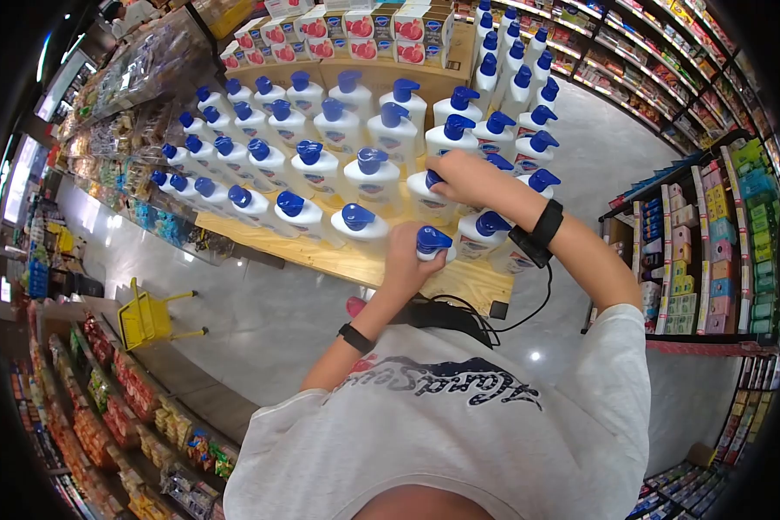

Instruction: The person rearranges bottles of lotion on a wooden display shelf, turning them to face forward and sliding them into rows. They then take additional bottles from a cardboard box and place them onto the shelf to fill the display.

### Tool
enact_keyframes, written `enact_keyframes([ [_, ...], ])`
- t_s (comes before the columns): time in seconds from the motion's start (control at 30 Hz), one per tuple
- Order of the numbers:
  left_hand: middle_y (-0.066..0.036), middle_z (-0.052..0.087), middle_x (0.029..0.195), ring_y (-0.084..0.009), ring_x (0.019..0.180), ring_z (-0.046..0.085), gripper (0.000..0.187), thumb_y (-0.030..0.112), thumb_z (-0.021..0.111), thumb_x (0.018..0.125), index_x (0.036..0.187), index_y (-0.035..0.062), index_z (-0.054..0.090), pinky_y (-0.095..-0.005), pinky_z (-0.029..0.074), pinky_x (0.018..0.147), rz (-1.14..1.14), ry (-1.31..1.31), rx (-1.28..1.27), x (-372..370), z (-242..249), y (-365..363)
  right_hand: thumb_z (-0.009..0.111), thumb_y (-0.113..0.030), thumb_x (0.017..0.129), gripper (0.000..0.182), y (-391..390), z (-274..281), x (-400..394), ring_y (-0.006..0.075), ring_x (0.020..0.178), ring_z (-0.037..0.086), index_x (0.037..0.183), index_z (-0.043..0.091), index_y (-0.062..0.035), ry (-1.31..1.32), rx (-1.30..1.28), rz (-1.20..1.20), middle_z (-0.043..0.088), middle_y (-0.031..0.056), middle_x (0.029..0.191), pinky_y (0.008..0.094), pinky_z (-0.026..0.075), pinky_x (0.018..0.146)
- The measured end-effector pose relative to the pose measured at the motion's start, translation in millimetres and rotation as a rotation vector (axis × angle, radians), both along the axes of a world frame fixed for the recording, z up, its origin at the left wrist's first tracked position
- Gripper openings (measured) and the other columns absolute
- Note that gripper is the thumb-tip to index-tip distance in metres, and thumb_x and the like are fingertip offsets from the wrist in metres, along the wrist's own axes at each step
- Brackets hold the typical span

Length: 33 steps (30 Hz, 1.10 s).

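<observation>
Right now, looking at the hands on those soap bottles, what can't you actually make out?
Head view only:
- Bottle labels: print too small to read.
- Bottle under the left hand: body hidden by the hand; only its blue pump shows.
- Bottle under the right hand: pump mostly covered by fingers.
- Wooden table: near corner hidden behind the arms.
- Red boxes behind: wording too small.
- Side shelves: goods warped and blurred by the lens edge.

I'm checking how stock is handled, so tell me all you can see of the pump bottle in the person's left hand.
The bottle is white, plastic by its look, with a blue pump head on top. The left hand wraps its body, so little of any label shows. It stands about upright at the near edge of the wooden table, beside rows of like bottles. Whether its base touches the table cannot be told.
</observation>
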<state>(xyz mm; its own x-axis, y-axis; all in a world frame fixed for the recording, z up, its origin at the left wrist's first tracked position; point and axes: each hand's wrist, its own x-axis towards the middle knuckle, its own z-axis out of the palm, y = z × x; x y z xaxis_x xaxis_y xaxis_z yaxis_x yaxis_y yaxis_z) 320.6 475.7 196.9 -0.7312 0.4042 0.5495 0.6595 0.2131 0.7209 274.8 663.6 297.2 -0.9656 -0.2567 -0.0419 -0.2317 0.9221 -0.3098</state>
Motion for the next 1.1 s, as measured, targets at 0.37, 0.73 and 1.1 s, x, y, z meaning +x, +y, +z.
enact_keyframes([
  [0.37,-0.014,0.059,0.093,-0.0356,0.090,0.053,0.042,0.013,0.077,0.064,0.099,0.0038,0.057,-0.0440,0.040,0.081,-0.005,0.017,0.005,-1.1,-1.1,-1.3,0.067,-0.017,0.080,0.027,2.7,-5.2,2.8,0.0416,0.079,0.063,0.097,0.059,0.0032,0.031,-0.094,-0.009,0.064,0.0250,0.082,0.0471,0.050,0.070],
  [0.73,-0.013,0.059,0.093,-0.0358,0.090,0.053,0.043,0.012,0.077,0.062,0.099,0.0039,0.057,-0.0443,0.040,0.080,-0.019,0.021,0.010,-2.5,-2.5,-1.7,0.068,-0.018,0.079,0.028,-0.9,0.3,5.2,0.0412,0.081,0.062,0.095,0.059,0.0029,0.058,-0.103,0.076,0.063,0.0255,0.080,0.0462,0.050,0.072],
  [1.1,-0.014,0.060,0.095,-0.0353,0.092,0.054,0.044,0.013,0.078,0.061,0.100,0.0039,0.058,-0.0434,0.041,0.083,0.004,0.018,0.011,-1.5,-5.8,-0.7,0.067,-0.020,0.081,0.030,-6.8,12.6,9.2,0.0416,0.080,0.063,0.099,0.058,0.0025,-0.048,-0.063,0.007,0.063,0.0259,0.084,0.0473,0.050,0.070],
])
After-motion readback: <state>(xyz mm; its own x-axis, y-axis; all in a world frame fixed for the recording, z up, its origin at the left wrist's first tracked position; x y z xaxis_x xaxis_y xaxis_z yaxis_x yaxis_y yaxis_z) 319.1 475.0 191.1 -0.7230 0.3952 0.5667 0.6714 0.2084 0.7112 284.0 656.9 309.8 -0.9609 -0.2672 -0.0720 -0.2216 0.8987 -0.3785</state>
